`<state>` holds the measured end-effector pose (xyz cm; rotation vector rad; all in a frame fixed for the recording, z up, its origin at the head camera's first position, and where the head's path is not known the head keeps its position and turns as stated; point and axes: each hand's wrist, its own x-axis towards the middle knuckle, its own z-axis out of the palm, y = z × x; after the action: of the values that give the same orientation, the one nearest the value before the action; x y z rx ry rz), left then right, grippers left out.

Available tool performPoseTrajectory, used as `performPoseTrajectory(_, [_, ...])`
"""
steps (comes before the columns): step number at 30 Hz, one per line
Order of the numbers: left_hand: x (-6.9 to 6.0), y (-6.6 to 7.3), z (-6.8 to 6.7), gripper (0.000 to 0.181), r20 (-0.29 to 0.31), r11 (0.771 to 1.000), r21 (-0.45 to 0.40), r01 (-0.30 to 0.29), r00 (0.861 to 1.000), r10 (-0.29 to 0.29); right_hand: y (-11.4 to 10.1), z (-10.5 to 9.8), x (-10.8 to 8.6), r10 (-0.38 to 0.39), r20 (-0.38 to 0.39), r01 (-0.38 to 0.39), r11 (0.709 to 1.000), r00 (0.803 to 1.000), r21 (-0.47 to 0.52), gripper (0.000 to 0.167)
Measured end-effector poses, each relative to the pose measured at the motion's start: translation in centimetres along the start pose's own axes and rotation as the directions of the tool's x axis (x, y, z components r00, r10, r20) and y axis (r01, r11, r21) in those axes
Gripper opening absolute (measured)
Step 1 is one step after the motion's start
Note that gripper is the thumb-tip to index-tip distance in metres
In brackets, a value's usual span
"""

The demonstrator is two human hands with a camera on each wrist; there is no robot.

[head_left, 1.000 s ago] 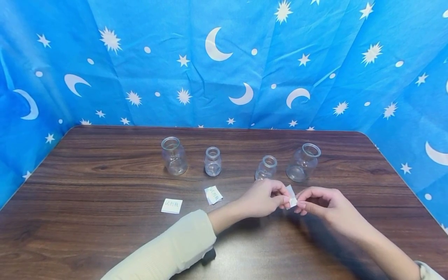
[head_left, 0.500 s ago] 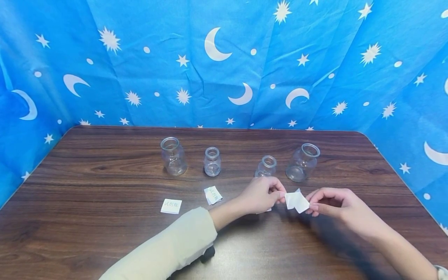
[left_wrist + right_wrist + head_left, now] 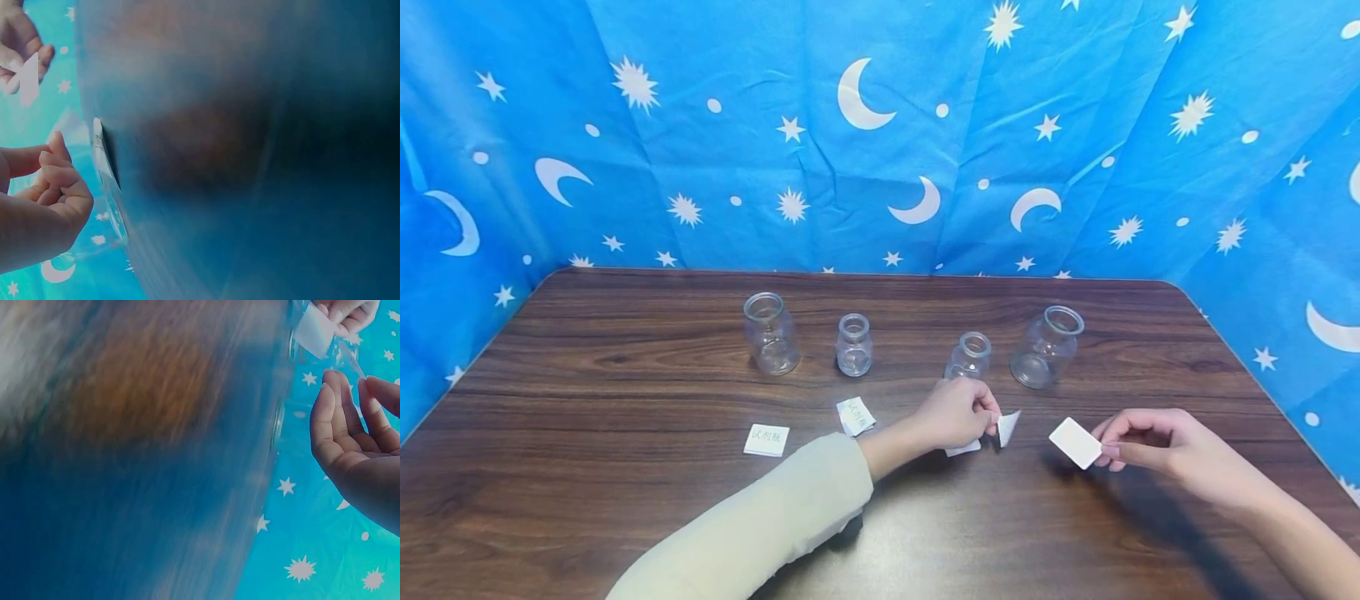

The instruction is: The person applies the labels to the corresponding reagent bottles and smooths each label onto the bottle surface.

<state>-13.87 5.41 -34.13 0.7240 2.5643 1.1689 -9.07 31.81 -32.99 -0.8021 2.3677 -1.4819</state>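
Note:
My right hand (image 3: 1157, 446) pinches a white rectangular label (image 3: 1076, 443) with rounded corners by one edge, above the table at the right. Its upward side is blank. My left hand (image 3: 958, 412) pinches a smaller bent white piece of paper (image 3: 1008, 428), which looks like backing paper. The two pieces are apart. Under the left hand a white label (image 3: 964, 448) lies partly hidden. Just behind that hand stands a small glass jar (image 3: 972, 354), its lower part covered. A larger glass jar (image 3: 1047, 350) is to its right. The left wrist view also shows my left fingers (image 3: 62, 175) curled.
At the left are another large glass jar (image 3: 772, 337) and a small one (image 3: 854, 346). In front of them lie two sets of white labels, one straight (image 3: 767, 440) and one askew (image 3: 855, 416), with green writing. A blue star-patterned cloth (image 3: 722, 150) hangs behind the wooden table (image 3: 587, 483).
Both hands were together at one piece of paper. The label has come away from the backing paper and moved right with my right hand. The left hand has shifted slightly left.

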Motion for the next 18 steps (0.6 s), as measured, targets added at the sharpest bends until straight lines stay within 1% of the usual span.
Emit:
performPoseTrajectory(4, [0.47, 0.07, 0.39, 0.009, 0.021, 0.996, 0.091, 0.016, 1.0, -0.018, -0.03, -0.2, -0.04, 0.011, -0.025, -0.012, 0.999, 1.0, -0.038, 0.018])
performPoseTrajectory(7, [0.66, 0.29, 0.61, 0.008, 0.03, 0.991, 0.13, 0.02, 0.999, -0.024, -0.17, -0.13, 0.16, 0.015, -0.032, -0.016, 0.999, 0.999, -0.044, 0.016])
performPoseTrajectory(10, [0.73, 0.44, 0.74, 0.008, 0.042, 0.993, 0.12, 0.013, 0.999, -0.018, -0.35, 0.04, 0.4, 0.029, -0.038, -0.03, 0.999, 0.999, -0.043, 0.014])
performPoseTrajectory(14, [0.68, 0.59, 0.72, 0.007, 0.063, 0.995, 0.099, -0.01, 0.998, 0.004, -0.64, 0.29, 0.62, 0.075, -0.07, -0.079, 0.995, 0.995, -0.057, 0.011])
performPoseTrajectory(18, [0.55, 0.64, 0.6, 0.012, 0.076, 0.992, 0.119, -0.037, 0.997, 0.028, -0.9, 0.51, 0.73, 0.112, -0.104, -0.12, 0.99, 0.988, -0.072, 0.009])
